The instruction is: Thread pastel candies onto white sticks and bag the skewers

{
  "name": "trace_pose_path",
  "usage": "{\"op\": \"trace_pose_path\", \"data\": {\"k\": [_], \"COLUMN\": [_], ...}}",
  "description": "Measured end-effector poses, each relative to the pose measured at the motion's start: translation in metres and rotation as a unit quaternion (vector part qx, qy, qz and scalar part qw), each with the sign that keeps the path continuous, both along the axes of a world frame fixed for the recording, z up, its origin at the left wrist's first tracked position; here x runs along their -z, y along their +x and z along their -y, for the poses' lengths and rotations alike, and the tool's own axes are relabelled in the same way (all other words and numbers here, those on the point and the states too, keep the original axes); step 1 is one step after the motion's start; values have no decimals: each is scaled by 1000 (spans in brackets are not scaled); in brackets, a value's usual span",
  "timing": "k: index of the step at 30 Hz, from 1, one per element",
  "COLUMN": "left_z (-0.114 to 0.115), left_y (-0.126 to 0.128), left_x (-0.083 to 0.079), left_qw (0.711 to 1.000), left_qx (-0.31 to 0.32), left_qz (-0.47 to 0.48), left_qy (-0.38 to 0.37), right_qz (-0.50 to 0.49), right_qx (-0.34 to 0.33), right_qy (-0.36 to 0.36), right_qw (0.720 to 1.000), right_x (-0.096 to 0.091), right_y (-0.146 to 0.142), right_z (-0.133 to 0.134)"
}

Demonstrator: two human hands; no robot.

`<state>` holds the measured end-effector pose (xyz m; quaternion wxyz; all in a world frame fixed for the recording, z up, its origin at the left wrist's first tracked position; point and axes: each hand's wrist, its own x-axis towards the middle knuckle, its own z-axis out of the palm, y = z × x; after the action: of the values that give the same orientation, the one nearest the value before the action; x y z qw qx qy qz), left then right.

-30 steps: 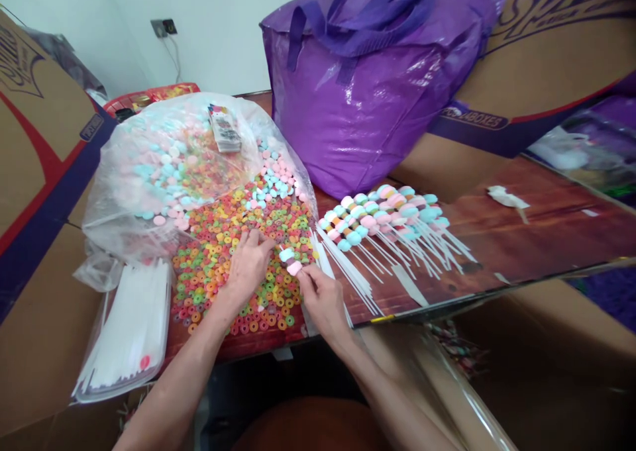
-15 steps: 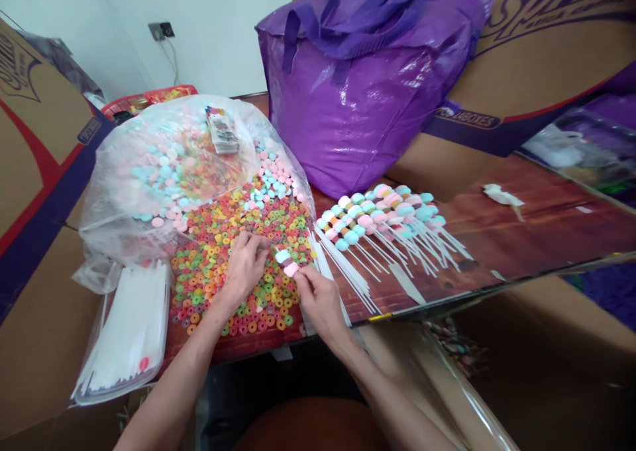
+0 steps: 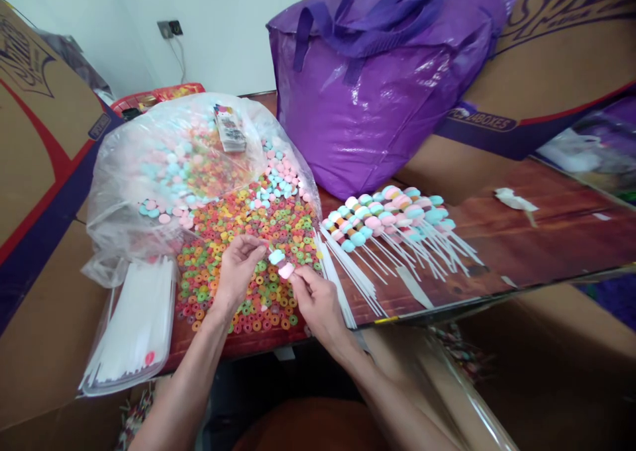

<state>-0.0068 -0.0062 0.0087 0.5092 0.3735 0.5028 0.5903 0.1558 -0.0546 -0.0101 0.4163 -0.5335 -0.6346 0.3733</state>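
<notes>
My right hand (image 3: 318,302) is closed around the lower end of a candy skewer (image 3: 281,264), with a pink marshmallow, a dark ring and a light blue marshmallow on it. The skewer tilts up to the left, above a spread of colourful gummy rings (image 3: 218,239). At its upper tip my left hand (image 3: 239,265) is pinched, thumb against forefinger. Whatever those fingertips hold is too small to make out. Right of the hands, bare white sticks (image 3: 350,272) lie fanned out. Beyond them rests a row of filled candy skewers (image 3: 392,216).
A clear plastic bag (image 3: 119,173) with pink and blue marshmallows covers the back left. A pack of white sticks (image 3: 134,318) lies at the front left edge. Behind stands a big purple bag (image 3: 377,100), with cardboard boxes (image 3: 561,60) beside it. Crumpled tissue (image 3: 514,199) lies at right.
My left hand has come up off the gummy rings, its fingers now pinched near the skewer's tip. My right hand still holds the skewer. The whole view has shifted slightly.
</notes>
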Motion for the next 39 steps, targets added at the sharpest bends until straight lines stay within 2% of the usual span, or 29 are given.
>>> {"op": "trace_pose_path", "data": {"k": [8,15,24,29,34,37,39], "left_z": [5,11,17,19,19,21,21], "left_y": [-3,-7,-11,-13,-17,-20,-20], "left_x": [7,10,5,6,7,7,6], "left_qw": [1000,995,999,998,995,991,987], "left_qx": [1,2,20,26,69,106,119], "left_qz": [-7,-99,-29,-49,-58,-61,-108], "left_qy": [12,14,-38,-31,-36,-44,-24], "right_qz": [5,17,34,59,67,75,84], "right_qx": [6,1,-26,-50,-95,-92,-85], "right_qy": [7,16,44,113,178,179,158], "right_qw": [1000,1000,998,991,977,977,980], "right_x": [5,5,6,6,9,11,10], "right_y": [0,0,-2,-1,6,12,15], "right_z": [0,-1,2,5,3,2,2]}}
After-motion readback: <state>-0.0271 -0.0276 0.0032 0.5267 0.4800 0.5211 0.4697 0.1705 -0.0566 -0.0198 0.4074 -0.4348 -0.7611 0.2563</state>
